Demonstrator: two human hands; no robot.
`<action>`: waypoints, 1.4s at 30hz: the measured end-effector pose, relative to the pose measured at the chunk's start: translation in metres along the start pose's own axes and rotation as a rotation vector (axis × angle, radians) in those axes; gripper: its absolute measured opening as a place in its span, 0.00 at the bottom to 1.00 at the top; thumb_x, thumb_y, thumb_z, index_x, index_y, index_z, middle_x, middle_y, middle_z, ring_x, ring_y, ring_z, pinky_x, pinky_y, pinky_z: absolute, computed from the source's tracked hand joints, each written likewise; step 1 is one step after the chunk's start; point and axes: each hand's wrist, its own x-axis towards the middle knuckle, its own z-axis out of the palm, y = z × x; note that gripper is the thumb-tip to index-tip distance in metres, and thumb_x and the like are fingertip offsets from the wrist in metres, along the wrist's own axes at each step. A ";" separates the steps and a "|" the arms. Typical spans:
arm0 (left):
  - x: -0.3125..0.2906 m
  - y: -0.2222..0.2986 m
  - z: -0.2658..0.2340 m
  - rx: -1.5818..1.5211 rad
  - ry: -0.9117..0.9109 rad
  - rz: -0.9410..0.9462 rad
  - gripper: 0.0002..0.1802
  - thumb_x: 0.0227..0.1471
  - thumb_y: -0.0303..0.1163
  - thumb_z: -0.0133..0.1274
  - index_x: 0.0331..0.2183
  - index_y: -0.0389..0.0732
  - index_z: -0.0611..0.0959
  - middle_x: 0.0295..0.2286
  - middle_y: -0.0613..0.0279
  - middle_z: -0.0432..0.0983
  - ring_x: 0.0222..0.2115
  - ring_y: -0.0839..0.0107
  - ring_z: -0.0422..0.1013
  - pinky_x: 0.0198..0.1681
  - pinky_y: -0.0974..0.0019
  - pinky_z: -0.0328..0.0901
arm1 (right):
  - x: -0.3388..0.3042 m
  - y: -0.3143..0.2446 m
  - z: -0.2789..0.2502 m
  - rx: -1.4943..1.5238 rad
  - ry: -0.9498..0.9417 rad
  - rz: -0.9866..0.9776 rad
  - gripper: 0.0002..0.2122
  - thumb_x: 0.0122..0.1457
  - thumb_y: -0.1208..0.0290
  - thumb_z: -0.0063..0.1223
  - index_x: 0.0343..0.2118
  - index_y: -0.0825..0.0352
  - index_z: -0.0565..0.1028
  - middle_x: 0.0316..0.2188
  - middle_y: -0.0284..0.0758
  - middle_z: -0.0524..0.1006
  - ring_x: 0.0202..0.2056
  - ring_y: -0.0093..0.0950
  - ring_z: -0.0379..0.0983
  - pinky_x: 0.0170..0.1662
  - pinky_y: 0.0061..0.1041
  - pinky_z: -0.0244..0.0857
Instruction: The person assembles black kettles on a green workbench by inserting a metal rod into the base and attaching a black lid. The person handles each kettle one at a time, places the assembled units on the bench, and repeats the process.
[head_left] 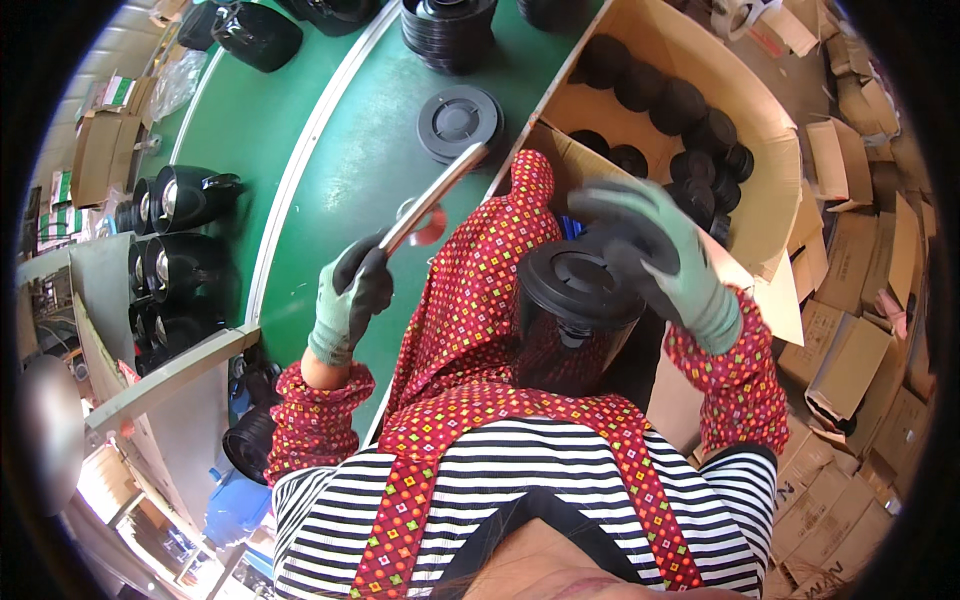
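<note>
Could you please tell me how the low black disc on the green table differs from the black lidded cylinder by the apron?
The low black round disc lies on the green table, while the black lidded cylinder is before the red patterned apron. The cylinder is deep; the disc is shallow. The blurred green-gloved right hand overlaps the cylinder; no hand covers the disc. Both are black and round.

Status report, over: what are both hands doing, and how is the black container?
Left hand: gripping long bar. Right hand: blurred, at black container, grip unclear. Black container: round disc on top. Right hand hides part of disc.
</note>
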 end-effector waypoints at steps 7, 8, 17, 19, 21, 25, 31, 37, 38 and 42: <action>-0.035 -0.148 -0.048 -0.101 0.125 -0.129 0.25 0.70 0.44 0.53 0.56 0.33 0.80 0.23 0.64 0.75 0.21 0.75 0.71 0.24 0.70 0.65 | -0.052 0.000 0.044 -0.096 0.120 -0.125 0.27 0.50 0.55 0.72 0.50 0.68 0.81 0.48 0.43 0.80 0.52 0.43 0.75 0.59 0.41 0.67; -0.037 -0.159 -0.050 -0.099 0.130 -0.110 0.25 0.69 0.43 0.54 0.56 0.33 0.80 0.24 0.63 0.78 0.22 0.74 0.73 0.26 0.69 0.68 | -0.052 0.000 0.045 -0.096 0.154 -0.119 0.26 0.50 0.56 0.72 0.48 0.69 0.81 0.47 0.44 0.80 0.50 0.43 0.76 0.58 0.41 0.67; -0.056 -0.004 -0.010 0.269 -0.042 0.632 0.55 0.42 0.43 0.78 0.66 0.39 0.69 0.68 0.39 0.55 0.69 0.43 0.55 0.70 0.47 0.53 | 0.051 -0.042 0.042 0.815 0.509 0.136 0.20 0.73 0.53 0.50 0.50 0.67 0.80 0.45 0.36 0.83 0.45 0.28 0.79 0.53 0.29 0.73; -0.053 0.026 -0.009 0.304 -0.158 0.778 0.52 0.44 0.40 0.77 0.66 0.39 0.69 0.70 0.38 0.50 0.68 0.42 0.56 0.70 0.45 0.53 | 0.077 0.004 0.056 1.116 0.286 0.381 0.29 0.74 0.44 0.39 0.64 0.64 0.71 0.62 0.41 0.74 0.60 0.40 0.72 0.66 0.42 0.65; -0.047 0.013 -0.016 0.091 -0.122 0.601 0.39 0.57 0.40 0.67 0.64 0.38 0.71 0.65 0.40 0.61 0.63 0.47 0.64 0.67 0.48 0.57 | 0.108 0.010 0.099 1.214 0.240 0.416 0.29 0.74 0.46 0.40 0.67 0.64 0.68 0.61 0.40 0.75 0.60 0.38 0.73 0.64 0.40 0.67; 0.010 0.017 -0.059 -0.223 0.089 0.347 0.29 0.67 0.40 0.57 0.60 0.30 0.73 0.48 0.50 0.81 0.49 0.62 0.79 0.57 0.58 0.71 | 0.121 -0.019 0.142 0.798 0.234 0.209 0.22 0.76 0.60 0.39 0.62 0.70 0.71 0.56 0.37 0.74 0.53 0.30 0.74 0.59 0.29 0.68; 0.223 0.005 -0.133 -0.108 0.465 0.355 0.16 0.64 0.38 0.60 0.44 0.33 0.83 0.35 0.61 0.83 0.33 0.72 0.77 0.41 0.66 0.73 | 0.077 0.028 0.175 0.372 0.237 0.113 0.21 0.72 0.68 0.53 0.62 0.73 0.69 0.59 0.39 0.73 0.59 0.29 0.70 0.63 0.28 0.64; 0.307 -0.014 -0.177 0.302 0.780 0.204 0.24 0.56 0.52 0.66 0.38 0.38 0.86 0.28 0.57 0.83 0.30 0.65 0.78 0.37 0.59 0.71 | 0.073 0.032 0.182 0.229 0.147 0.044 0.20 0.68 0.74 0.56 0.62 0.72 0.71 0.56 0.37 0.75 0.53 0.26 0.73 0.57 0.26 0.67; 0.302 -0.005 -0.169 0.351 0.779 0.196 0.24 0.55 0.51 0.68 0.38 0.37 0.86 0.27 0.62 0.83 0.28 0.71 0.76 0.34 0.62 0.70 | 0.073 0.028 0.180 0.180 0.142 0.027 0.20 0.68 0.74 0.56 0.61 0.72 0.72 0.56 0.37 0.76 0.53 0.27 0.73 0.57 0.26 0.67; 0.249 0.012 -0.161 0.566 0.993 0.263 0.52 0.45 0.56 0.73 0.63 0.40 0.70 0.53 0.42 0.73 0.51 0.47 0.74 0.54 0.53 0.71 | 0.075 0.025 0.176 0.080 0.127 -0.053 0.19 0.66 0.74 0.56 0.59 0.72 0.74 0.54 0.41 0.76 0.51 0.30 0.74 0.55 0.28 0.68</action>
